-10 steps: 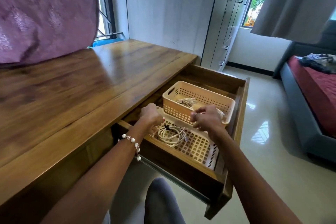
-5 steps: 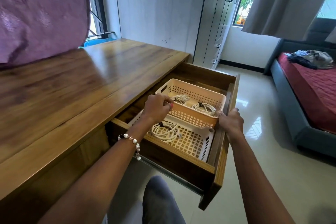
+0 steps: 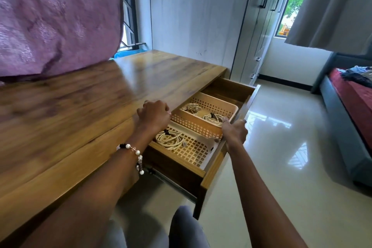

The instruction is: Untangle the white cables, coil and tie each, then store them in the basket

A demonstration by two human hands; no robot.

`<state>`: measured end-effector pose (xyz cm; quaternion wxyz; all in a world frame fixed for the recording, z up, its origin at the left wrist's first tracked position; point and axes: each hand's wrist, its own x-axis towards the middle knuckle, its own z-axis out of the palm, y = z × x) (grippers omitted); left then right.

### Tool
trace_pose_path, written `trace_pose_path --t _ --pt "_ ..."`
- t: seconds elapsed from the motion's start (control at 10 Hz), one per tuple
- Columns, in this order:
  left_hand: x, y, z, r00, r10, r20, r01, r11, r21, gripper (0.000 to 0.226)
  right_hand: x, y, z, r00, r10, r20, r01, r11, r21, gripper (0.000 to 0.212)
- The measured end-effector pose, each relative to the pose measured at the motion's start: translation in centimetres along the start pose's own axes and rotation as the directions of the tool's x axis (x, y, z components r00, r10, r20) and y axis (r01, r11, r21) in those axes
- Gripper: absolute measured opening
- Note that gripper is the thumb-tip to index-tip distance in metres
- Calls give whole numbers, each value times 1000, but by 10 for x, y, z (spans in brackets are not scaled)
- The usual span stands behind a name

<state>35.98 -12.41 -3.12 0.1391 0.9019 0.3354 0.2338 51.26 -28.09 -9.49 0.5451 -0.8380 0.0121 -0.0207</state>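
An orange basket (image 3: 201,129) sits in the half-open desk drawer (image 3: 213,169). It holds two coiled, tied white cables (image 3: 191,107) (image 3: 213,117). In front of it, a white basket (image 3: 193,151) holds a third tied coil (image 3: 169,140). My left hand (image 3: 154,113) hovers at the desk edge above the orange basket's near corner, fingers loosely curled, with nothing visibly in it. My right hand (image 3: 234,131) grips the top edge of the drawer front, thumb inside.
The wooden desk top (image 3: 90,106) stretches to the left, under a purple cloth (image 3: 56,16). A wardrobe (image 3: 259,26) stands behind the drawer and a bed (image 3: 352,106) at the right, with glossy floor between. My knee (image 3: 185,227) is below the drawer.
My left hand has let go of the orange basket's rim and drawn back to the desk edge. With my right hand on its front, the drawer has slid further into the desk.
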Motion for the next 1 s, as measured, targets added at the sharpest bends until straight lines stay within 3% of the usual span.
trace_pose_path --t 0.2,0.3,0.4,0.5,0.6,0.7,0.8,0.9,1.0 --pt "8 -44 -23 973 -127 191 132 991 -11 46 -7 -23 77 992 35 121 -55 985 162 83" --pt "8 -63 -30 951 -83 297 115 989 -90 66 -28 -41 101 949 6 314 -76 974 211 110" --pt "6 -69 -33 905 -33 425 41 999 -11 94 -41 -59 116 858 -15 513 -157 944 289 138" --pt "3 -69 -30 875 4 483 -58 994 97 111 -52 -69 135 822 38 568 -180 964 195 150" --pt "0 -68 -22 900 9 436 -83 985 153 110 -50 -65 151 826 57 561 -208 956 208 129" --pt "-1 -67 -21 909 28 417 -99 984 150 106 -47 -70 144 785 33 618 -201 958 204 95" --pt "6 -75 -28 882 71 465 -100 994 37 98 -46 -82 137 816 -7 577 -50 995 83 63" --pt "24 -98 -47 876 122 466 5 965 -262 66 -60 -115 141 903 -245 354 371 860 -351 77" --pt "40 -121 -63 967 107 232 -11 924 -383 32 -82 -165 149 775 -534 337 630 688 -359 34"
